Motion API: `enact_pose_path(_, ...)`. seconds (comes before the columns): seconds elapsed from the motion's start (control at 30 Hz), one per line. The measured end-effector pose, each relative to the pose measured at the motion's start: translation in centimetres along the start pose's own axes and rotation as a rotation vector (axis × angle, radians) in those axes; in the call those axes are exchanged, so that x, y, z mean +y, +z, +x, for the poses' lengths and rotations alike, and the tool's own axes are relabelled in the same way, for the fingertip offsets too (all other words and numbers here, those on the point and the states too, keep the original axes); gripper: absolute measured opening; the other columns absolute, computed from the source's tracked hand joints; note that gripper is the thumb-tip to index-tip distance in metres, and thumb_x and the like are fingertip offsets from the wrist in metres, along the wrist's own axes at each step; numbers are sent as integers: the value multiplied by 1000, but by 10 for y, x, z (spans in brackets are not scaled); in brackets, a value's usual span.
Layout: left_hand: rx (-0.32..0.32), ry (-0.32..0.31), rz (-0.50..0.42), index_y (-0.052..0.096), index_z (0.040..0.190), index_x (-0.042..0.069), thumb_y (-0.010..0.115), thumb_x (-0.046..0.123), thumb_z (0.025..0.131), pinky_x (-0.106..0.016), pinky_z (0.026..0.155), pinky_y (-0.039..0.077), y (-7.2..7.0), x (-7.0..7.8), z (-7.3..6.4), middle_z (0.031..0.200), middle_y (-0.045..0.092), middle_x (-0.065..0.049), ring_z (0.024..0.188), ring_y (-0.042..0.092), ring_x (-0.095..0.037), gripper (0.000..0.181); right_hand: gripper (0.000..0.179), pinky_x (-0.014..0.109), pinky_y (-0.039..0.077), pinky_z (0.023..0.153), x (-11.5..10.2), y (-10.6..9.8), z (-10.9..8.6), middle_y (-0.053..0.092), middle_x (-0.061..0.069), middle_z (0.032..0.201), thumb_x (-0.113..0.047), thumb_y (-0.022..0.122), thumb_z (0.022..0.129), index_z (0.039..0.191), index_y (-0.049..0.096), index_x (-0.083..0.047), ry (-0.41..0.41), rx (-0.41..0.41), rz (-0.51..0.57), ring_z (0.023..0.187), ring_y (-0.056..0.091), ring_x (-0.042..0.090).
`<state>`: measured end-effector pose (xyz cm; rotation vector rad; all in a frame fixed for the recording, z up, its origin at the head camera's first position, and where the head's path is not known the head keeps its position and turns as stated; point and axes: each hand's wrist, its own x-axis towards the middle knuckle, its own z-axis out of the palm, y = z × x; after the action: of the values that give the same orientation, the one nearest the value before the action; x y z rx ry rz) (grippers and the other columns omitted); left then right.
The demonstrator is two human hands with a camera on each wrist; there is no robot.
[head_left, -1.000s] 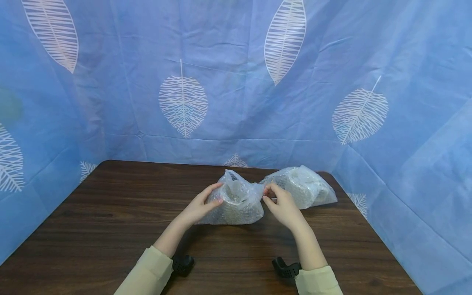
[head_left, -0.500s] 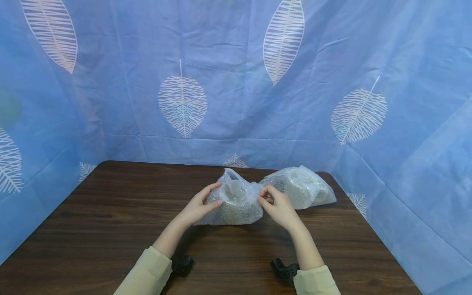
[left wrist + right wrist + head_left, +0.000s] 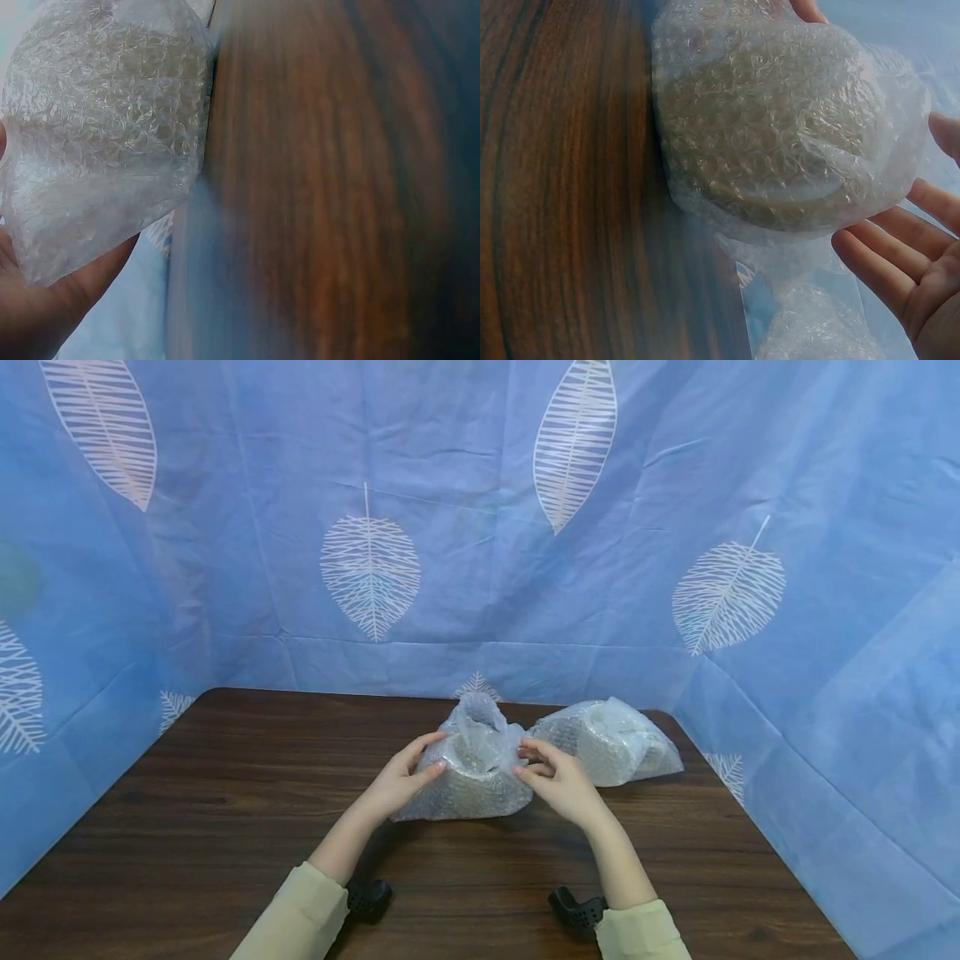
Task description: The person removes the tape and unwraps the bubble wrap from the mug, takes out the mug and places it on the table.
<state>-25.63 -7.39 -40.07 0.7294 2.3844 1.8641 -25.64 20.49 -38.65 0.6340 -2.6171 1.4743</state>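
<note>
A bundle in clear bubble wrap (image 3: 472, 789) stands on the dark wooden table, a round pale object showing dimly through the wrap. Loose wrap gathers upward in a crumpled peak at its top. My left hand (image 3: 401, 781) holds the bundle's left side, thumb toward me and fingers farther back; in the left wrist view the bubble wrap (image 3: 112, 112) covers much of that hand. On the other side, my right hand (image 3: 562, 785) has its fingers spread and loosely extended at the wrap. The right wrist view shows its fingertips (image 3: 847, 244) right at the bundle's edge.
A second bubble-wrapped bundle (image 3: 611, 747) lies behind and to the right, close to the table's back right corner. Blue cloth (image 3: 450, 568) with white leaf prints hangs around the table (image 3: 247, 793). Black wrist devices (image 3: 367, 900) sit under both sleeves.
My right hand has shifted slightly left and its pinching fingers have spread apart. The loose wrap on top now stands higher. My left hand stays at the bundle's left side.
</note>
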Motion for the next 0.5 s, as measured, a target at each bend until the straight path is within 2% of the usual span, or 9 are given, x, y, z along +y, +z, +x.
enact_pose_path(0.13,11,7,-4,35,147,6,52,15,101,-59,100,34,0,-8,3,154,21,-21,138,24,-40,50,55,43,52,84,2,2,1,55,15,131,-33,69,90,135,53,-6,1,-13,-18,110,60,29)
enact_pose_path(0.3,10,8,-18,33,149,10,50,16,102,-59,103,31,-1,-28,10,155,17,-19,140,19,-37,50,40,41,53,82,0,5,1,57,13,130,-31,72,88,121,63,-10,-2,1,-39,109,60,31)
enact_pose_path(0.5,-2,15,-24,33,150,13,49,23,102,-60,106,23,-3,-32,12,156,17,-15,142,12,-35,51,38,43,53,83,-1,13,1,59,10,126,-31,75,85,116,65,-12,-5,69,-106,105,62,32)
